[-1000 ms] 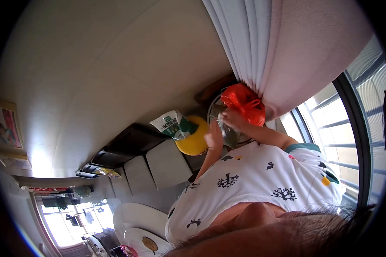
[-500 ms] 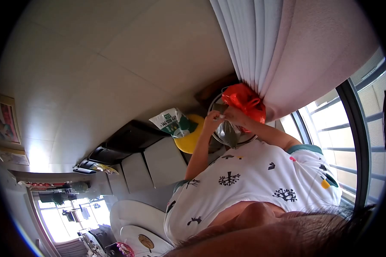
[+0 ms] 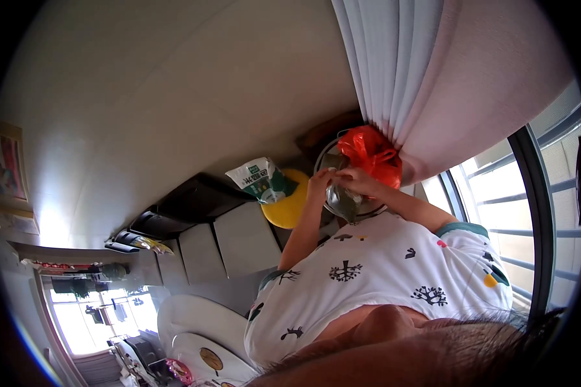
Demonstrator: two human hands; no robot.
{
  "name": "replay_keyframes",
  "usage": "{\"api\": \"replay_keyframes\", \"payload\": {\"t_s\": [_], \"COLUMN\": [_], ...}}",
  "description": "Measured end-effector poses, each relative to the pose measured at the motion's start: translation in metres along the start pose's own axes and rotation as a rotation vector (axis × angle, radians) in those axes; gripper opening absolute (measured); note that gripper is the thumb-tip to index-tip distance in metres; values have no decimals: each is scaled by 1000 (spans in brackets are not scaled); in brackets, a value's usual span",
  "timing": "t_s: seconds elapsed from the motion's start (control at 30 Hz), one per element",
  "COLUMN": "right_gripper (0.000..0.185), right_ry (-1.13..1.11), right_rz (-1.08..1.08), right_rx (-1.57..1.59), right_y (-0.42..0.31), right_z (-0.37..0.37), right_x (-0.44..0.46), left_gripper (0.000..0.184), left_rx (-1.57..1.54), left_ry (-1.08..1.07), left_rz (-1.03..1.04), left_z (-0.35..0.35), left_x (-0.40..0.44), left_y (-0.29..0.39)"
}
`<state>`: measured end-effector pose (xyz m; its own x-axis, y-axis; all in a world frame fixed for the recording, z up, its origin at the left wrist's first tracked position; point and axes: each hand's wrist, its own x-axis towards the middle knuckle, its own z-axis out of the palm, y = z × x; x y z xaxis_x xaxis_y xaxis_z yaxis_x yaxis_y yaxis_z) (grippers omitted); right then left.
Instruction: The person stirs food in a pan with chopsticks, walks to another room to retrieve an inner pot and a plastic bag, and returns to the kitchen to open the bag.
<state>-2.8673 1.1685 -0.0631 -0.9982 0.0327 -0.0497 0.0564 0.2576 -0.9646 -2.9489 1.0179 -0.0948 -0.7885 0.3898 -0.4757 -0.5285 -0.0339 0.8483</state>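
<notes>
My left hand (image 3: 319,178) and my right hand (image 3: 356,180) are close together, fingers pinched at the gathered top of a clear plastic bag (image 3: 344,204). Its contents look dark green and grainy, but I cannot make out what they are. The bag hangs towards my shirt, over a round container (image 3: 366,211) with a pale rim. Just beyond my right hand sits a knotted red plastic bag (image 3: 371,151). To the left of my left hand, a white and green printed package (image 3: 261,180) stands at a yellow round stool seat (image 3: 287,209).
A pleated curtain (image 3: 394,64) hangs behind the red bag, and a barred window (image 3: 497,200) is at the right. Chairs with black backs (image 3: 197,200) and white seats (image 3: 246,237) line the wall at the left. A white table (image 3: 203,322) is at lower left.
The view has shifted slightly. My right hand's fingers have moved a little and come nearer to my left hand at the bag's top.
</notes>
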Motion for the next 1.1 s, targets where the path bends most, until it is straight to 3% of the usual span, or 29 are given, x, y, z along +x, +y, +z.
{"api": "replay_keyframes", "payload": {"t_s": [0.07, 0.1, 0.2, 0.27, 0.37, 0.47, 0.57, 0.7, 0.77, 0.9, 0.97, 1.1], "right_gripper": [27, 27, 25, 20, 17, 19, 22, 23, 22, 24, 26, 27], "right_ry": [-43, -51, -20, 132, 40, -27, -6, 65, 31, -39, -113, -127], "right_rz": [74, 74, -81, -293, -259, -190, -98, -179, -63, -25, -74, -60], "right_rx": [353, 350, 113, -189, -52, -124, -220, -239, -164, -178, -41, -53], "right_y": [22, 22, 24, 27, 19, 23, 20, 31, 22, 38, 38, 37], "right_z": [1, -1, -5, -3, -2, -2, -2, 2, -2, -7, -9, -14], "right_x": [-1, -1, 11, 24, 32, 37, 37, 39, 37, 45, 43, 39], "left_gripper": [22, 22, 23, 23, 22, 23, 26, 29, 30, 26, 21, 20], "left_rx": [-94, -99, -152, -22, -65, 22, -41, -74, 151, 199, 285, 209], "left_ry": [-70, -65, -116, -211, -248, -327, -325, -341, -193, -41, 147, 156], "left_rz": [-50, -48, -52, -57, -68, -37, -14, 27, 164, 231, 239, 178], "left_z": [0, -2, -6, -7, -13, -23, -22, -13, -7, 10, 13, 26], "left_x": [-7, -5, -2, -5, -4, 6, 2, -5, -4, -3, 1, -11], "left_y": [2, -2, -4, 2, 0, -5, -5, -1, -4, -15, -22, -14]}}
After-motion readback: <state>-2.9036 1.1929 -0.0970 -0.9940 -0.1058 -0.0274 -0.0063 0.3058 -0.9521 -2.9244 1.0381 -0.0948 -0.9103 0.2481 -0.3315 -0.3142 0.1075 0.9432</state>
